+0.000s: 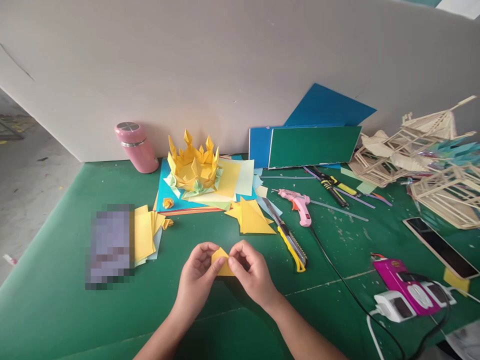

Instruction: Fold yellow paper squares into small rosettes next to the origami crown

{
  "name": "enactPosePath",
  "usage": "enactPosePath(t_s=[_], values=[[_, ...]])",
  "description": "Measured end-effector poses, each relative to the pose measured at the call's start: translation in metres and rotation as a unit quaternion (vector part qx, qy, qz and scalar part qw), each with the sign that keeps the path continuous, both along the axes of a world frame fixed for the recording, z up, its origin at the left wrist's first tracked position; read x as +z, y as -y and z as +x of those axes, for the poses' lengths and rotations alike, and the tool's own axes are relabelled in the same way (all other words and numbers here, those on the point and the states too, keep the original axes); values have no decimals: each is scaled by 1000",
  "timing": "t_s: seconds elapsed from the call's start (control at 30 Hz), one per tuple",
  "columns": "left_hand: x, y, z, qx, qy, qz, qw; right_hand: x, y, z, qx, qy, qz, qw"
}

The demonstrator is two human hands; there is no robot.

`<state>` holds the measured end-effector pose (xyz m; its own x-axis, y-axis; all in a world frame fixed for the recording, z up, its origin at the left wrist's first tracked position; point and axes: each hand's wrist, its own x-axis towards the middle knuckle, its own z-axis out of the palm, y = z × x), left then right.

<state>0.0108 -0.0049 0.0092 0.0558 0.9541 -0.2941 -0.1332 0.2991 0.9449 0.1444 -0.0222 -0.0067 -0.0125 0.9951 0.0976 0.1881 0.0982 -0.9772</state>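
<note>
- The left hand is gripping: its fingers are pinching one side of the small yellow folded-paper piece.
- The right hand is pinching the opposite side of the same piece between thumb and bent fingers.
- The piece is sitting between both hands, near the front of the smooth green surface, and is showing a pointed top; whether it is touching the surface cannot be told.
- Beyond the hands, flat yellow paper triangles with crisp edges are overlapping one another.
- Just right of these, a yellow-bodied cutter with a ridged grip is lying at a slant, near a pink plastic glue gun with a black cord.
- Farther back, a spiky yellow folded-paper crown is standing on stacked coloured sheets, pale green folds edging its base.
- At left, rectangular yellow paper slips are lying in an uneven pile.
- A glossy pink cylindrical flask is standing near the wall.
</note>
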Motion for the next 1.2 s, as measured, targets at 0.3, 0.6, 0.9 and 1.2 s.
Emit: enactPosePath(t_s=[0.3,0.6,0.9,1.2], values=[[-1,0,-2,-12,9,-16,1000,-2,1,2,11,11,0,1000],[-3,-3,-5,23,87,-23,996,3,2,0,29,-22,-15,999],[-8,-7,-9,93,-4,2,996,1,0,3,-2,31,84,996],[-14,-7,-10,104,-22,8,994,-6,2,5,11,40,103,994]])
